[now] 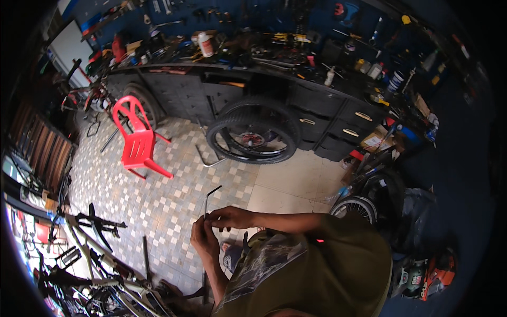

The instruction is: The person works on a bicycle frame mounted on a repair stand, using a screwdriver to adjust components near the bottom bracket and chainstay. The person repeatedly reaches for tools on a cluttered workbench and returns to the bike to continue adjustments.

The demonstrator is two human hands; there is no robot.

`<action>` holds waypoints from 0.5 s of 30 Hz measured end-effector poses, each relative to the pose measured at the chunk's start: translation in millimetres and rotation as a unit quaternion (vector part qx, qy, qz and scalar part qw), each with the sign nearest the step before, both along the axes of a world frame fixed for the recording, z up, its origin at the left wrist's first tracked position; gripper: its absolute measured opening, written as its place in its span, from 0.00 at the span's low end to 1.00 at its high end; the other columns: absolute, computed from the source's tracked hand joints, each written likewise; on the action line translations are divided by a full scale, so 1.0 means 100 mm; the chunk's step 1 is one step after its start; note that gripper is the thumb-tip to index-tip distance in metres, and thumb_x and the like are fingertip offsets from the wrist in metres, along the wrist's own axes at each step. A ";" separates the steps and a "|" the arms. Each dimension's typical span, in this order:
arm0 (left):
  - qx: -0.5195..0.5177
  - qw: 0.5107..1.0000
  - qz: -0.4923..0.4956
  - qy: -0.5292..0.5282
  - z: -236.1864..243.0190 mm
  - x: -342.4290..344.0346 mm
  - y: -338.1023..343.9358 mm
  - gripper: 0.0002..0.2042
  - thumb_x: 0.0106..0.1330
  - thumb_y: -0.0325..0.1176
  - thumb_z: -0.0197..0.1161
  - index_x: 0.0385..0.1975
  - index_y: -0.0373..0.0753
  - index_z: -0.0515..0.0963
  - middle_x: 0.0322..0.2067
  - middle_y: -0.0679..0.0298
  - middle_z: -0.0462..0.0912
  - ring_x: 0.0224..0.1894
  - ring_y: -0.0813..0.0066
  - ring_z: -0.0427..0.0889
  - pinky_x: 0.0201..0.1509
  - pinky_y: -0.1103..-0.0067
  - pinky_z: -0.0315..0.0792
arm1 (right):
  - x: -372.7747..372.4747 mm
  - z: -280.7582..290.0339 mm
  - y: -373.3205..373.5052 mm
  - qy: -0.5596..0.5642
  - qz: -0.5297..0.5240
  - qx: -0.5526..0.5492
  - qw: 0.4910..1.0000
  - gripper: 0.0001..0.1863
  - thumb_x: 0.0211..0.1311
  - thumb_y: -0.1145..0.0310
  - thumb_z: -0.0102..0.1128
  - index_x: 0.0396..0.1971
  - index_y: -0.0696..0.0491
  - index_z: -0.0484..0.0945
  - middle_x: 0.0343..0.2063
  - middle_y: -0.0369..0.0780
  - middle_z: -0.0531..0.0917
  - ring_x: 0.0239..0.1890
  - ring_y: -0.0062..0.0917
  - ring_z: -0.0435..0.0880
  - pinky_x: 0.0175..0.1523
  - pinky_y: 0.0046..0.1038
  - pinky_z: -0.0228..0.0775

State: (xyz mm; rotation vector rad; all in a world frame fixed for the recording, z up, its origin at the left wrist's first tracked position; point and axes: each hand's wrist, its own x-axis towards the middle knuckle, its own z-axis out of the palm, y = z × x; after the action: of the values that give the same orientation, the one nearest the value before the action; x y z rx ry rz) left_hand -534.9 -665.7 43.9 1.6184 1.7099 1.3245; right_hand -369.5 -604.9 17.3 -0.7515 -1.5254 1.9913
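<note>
Out in front of my body, my two hands meet. My left hand (204, 236) is closed at the lower end of a thin, bent rod that looks like an L-shaped hex key (206, 205). Its grey shank points up, and the shorter black part slants off to the right. My right hand (231, 217) comes in from the right, fingers curled and pinching at the rod's base, touching the left fingertips. The fingers hide the rod's lower end.
A red plastic chair (138, 145) stands on the tiled floor (185, 182). Bicycle wheels (253, 138) lean by the dark workbench (179, 90), which is cluttered with tools and bottles. Bicycles (100, 259) crowd the lower left. A small wheel (359, 207) and plastic bags (417, 208) are at the right.
</note>
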 end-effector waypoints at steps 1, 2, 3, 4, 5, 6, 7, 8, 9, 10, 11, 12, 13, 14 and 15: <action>-0.017 1.000 -0.015 -0.020 0.03 0.21 0.14 0.08 0.73 0.25 0.60 0.47 0.34 0.81 0.30 0.52 0.84 0.30 0.61 0.85 0.34 0.69 0.75 | 0.22 0.00 0.08 0.014 -0.031 0.011 0.999 0.24 0.75 0.52 0.60 0.62 0.52 0.78 0.40 0.32 0.83 0.40 0.17 0.80 0.43 0.24 0.74; -0.077 0.995 -0.048 -0.030 0.12 0.39 0.25 0.08 0.72 0.25 0.61 0.48 0.35 0.82 0.25 0.57 0.82 0.26 0.69 0.83 0.32 0.73 0.74 | 0.47 0.00 0.13 0.008 -0.068 0.008 0.998 0.23 0.75 0.53 0.61 0.60 0.52 0.79 0.40 0.32 0.83 0.41 0.16 0.79 0.43 0.25 0.74; -0.113 0.990 -0.084 -0.006 0.18 0.56 0.38 0.10 0.72 0.26 0.61 0.50 0.38 0.80 0.22 0.59 0.81 0.24 0.70 0.80 0.30 0.74 0.72 | 0.68 0.00 0.19 0.001 -0.105 0.005 0.994 0.22 0.75 0.53 0.61 0.59 0.53 0.79 0.40 0.33 0.83 0.41 0.16 0.79 0.43 0.25 0.75; -0.104 0.986 -0.132 -0.007 0.16 0.73 0.51 0.11 0.72 0.26 0.62 0.52 0.39 0.79 0.21 0.59 0.80 0.24 0.69 0.81 0.30 0.74 0.73 | 0.84 -0.17 0.25 0.025 -0.167 0.037 0.985 0.20 0.75 0.55 0.62 0.54 0.56 0.80 0.39 0.34 0.83 0.39 0.16 0.79 0.40 0.24 0.74; -0.093 0.981 -0.168 -0.006 0.14 0.82 0.62 0.12 0.71 0.26 0.62 0.53 0.40 0.78 0.21 0.59 0.80 0.24 0.69 0.81 0.30 0.73 0.73 | 0.96 -0.12 0.29 0.007 -0.193 -0.054 0.980 0.17 0.75 0.57 0.61 0.49 0.56 0.83 0.36 0.35 0.84 0.36 0.17 0.80 0.41 0.24 0.73; -0.071 0.978 -0.194 -0.014 0.04 0.92 0.74 0.13 0.70 0.26 0.63 0.53 0.41 0.76 0.22 0.58 0.81 0.24 0.68 0.83 0.31 0.73 0.74 | 1.10 -0.07 0.30 0.003 -0.234 -0.022 0.972 0.17 0.75 0.58 0.62 0.48 0.57 0.83 0.36 0.35 0.84 0.36 0.17 0.80 0.41 0.24 0.73; -0.103 0.970 -0.220 -0.009 0.05 1.07 0.89 0.13 0.70 0.26 0.64 0.52 0.41 0.77 0.24 0.58 0.83 0.26 0.66 0.85 0.31 0.72 0.76 | 1.27 0.07 0.32 -0.004 -0.283 0.011 0.959 0.16 0.75 0.58 0.62 0.47 0.57 0.83 0.35 0.35 0.84 0.36 0.18 0.80 0.42 0.25 0.73; -0.092 0.963 -0.255 -0.011 0.00 1.24 1.05 0.12 0.69 0.26 0.65 0.51 0.41 0.77 0.24 0.58 0.83 0.26 0.66 0.85 0.31 0.72 0.76 | 1.43 -0.15 0.38 -0.002 -0.311 0.024 0.950 0.15 0.75 0.59 0.62 0.45 0.58 0.83 0.36 0.35 0.84 0.36 0.18 0.80 0.43 0.25 0.73; -0.083 0.955 -0.285 -0.011 -0.01 1.40 1.21 0.12 0.69 0.26 0.65 0.51 0.40 0.77 0.25 0.58 0.84 0.25 0.65 0.85 0.31 0.72 0.76 | 1.56 -0.01 0.41 -0.036 -0.359 0.078 0.930 0.14 0.74 0.60 0.62 0.43 0.58 0.83 0.34 0.36 0.84 0.35 0.18 0.81 0.41 0.25 0.73; -0.082 0.947 -0.312 0.000 -0.01 1.56 1.37 0.12 0.69 0.26 0.66 0.50 0.40 0.76 0.25 0.57 0.84 0.25 0.65 0.85 0.30 0.72 0.76 | 1.72 -0.04 0.47 -0.059 -0.379 0.090 0.919 0.14 0.74 0.61 0.63 0.42 0.58 0.84 0.33 0.36 0.84 0.34 0.17 0.81 0.40 0.25 0.73; -0.079 0.941 -0.330 -0.010 -0.04 1.74 1.52 0.12 0.68 0.26 0.67 0.50 0.39 0.76 0.24 0.58 0.84 0.24 0.67 0.84 0.29 0.73 0.75 | 1.89 -0.06 0.53 -0.082 -0.400 0.104 0.907 0.13 0.74 0.62 0.63 0.42 0.58 0.84 0.31 0.36 0.84 0.32 0.17 0.81 0.39 0.25 0.73; -0.082 0.931 -0.354 -0.007 -0.06 1.93 1.69 0.12 0.68 0.26 0.67 0.50 0.40 0.75 0.24 0.59 0.83 0.23 0.68 0.84 0.28 0.73 0.75 | 2.06 -0.04 0.63 -0.070 -0.420 0.092 0.900 0.12 0.73 0.63 0.63 0.41 0.59 0.84 0.28 0.37 0.83 0.30 0.17 0.81 0.36 0.24 0.73; -0.085 0.922 -0.377 -0.004 -0.07 2.12 1.85 0.12 0.68 0.26 0.67 0.50 0.40 0.75 0.23 0.59 0.83 0.22 0.68 0.84 0.28 0.74 0.74 | 2.24 -0.02 0.70 -0.064 -0.440 0.102 0.890 0.11 0.73 0.65 0.63 0.42 0.58 0.84 0.26 0.35 0.82 0.28 0.15 0.80 0.35 0.23 0.72; -0.065 0.918 -0.392 -0.015 -0.07 2.34 2.00 0.12 0.69 0.26 0.67 0.49 0.40 0.75 0.22 0.59 0.83 0.22 0.70 0.84 0.27 0.75 0.74 | 2.41 -0.08 0.81 -0.065 -0.471 0.132 0.870 0.10 0.73 0.65 0.63 0.42 0.58 0.83 0.25 0.34 0.81 0.27 0.14 0.80 0.34 0.23 0.72; -0.060 0.906 -0.417 -0.036 -0.05 2.57 2.16 0.12 0.70 0.27 0.66 0.50 0.40 0.74 0.23 0.58 0.84 0.24 0.69 0.86 0.29 0.74 0.75 | 2.58 -0.09 0.92 -0.067 -0.500 0.161 0.848 0.10 0.73 0.66 0.63 0.42 0.58 0.83 0.24 0.33 0.80 0.27 0.14 0.79 0.33 0.24 0.72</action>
State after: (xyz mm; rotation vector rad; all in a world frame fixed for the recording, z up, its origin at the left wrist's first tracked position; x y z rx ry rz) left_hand -278.3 -450.1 39.1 1.8680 0.8309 0.8060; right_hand -111.5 -512.6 7.9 -1.2179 -1.1025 0.8940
